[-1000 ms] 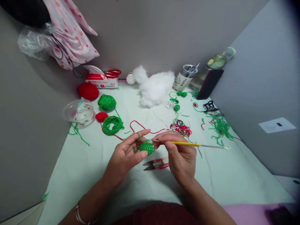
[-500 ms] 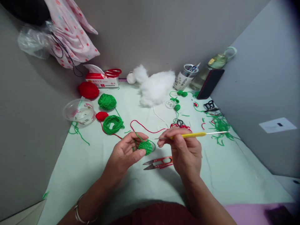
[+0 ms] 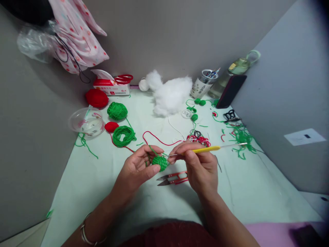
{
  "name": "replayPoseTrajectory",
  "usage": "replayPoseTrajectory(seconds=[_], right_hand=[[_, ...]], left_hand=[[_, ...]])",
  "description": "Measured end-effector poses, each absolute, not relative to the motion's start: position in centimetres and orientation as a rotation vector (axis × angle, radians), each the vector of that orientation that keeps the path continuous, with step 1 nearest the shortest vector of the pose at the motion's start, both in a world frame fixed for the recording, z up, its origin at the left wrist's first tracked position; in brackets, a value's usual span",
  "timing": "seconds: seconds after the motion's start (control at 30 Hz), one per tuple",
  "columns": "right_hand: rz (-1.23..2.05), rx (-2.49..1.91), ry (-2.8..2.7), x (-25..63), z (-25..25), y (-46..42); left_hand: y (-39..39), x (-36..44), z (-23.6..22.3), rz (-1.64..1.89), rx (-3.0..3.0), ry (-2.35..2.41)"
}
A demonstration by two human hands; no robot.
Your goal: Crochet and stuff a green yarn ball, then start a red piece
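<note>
My left hand (image 3: 140, 168) pinches a small green crocheted piece (image 3: 159, 162) between thumb and fingers, with green yarn running over the forefinger. My right hand (image 3: 199, 164) is closed on a yellow-handled crochet hook (image 3: 205, 149). The hook's metal tip touches the right edge of the green piece. Both hands hover above the pale green table (image 3: 102, 185). Red thread snips (image 3: 173, 178) lie on the table just under my hands.
Green yarn balls (image 3: 117, 110) and a loose green coil (image 3: 123, 134), red yarn (image 3: 97, 98), a clear plastic bowl (image 3: 86, 122), white stuffing (image 3: 171, 94), a tissue box (image 3: 111, 88), a pen cup (image 3: 203, 85), a bottle (image 3: 232, 73), a phone (image 3: 230, 92) and yarn scraps (image 3: 240, 139) surround the work.
My right hand pulled the hook away to the right, then brought it back left, so the tip meets the green piece again. My left hand stayed nearly still.
</note>
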State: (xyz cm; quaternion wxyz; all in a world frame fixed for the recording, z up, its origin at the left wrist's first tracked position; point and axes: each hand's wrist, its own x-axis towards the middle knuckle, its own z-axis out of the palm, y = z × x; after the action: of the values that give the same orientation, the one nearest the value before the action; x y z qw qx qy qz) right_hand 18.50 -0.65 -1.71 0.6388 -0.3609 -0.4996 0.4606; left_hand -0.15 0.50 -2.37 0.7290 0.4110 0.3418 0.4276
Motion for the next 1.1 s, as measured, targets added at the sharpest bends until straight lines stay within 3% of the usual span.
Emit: replayPoseTrajectory(seconds=[0.9,1.1], right_hand=[[1.421,-0.758,-0.967,19.01,-1.29,0.11],[1.356,-0.785,-0.978,18.85,-1.56,-0.02]], left_hand=[[0.70,-0.34,-2.41,0.860,1.014,0.613],[0.74,-0.23,-2.53,0.884,0.986,0.638]])
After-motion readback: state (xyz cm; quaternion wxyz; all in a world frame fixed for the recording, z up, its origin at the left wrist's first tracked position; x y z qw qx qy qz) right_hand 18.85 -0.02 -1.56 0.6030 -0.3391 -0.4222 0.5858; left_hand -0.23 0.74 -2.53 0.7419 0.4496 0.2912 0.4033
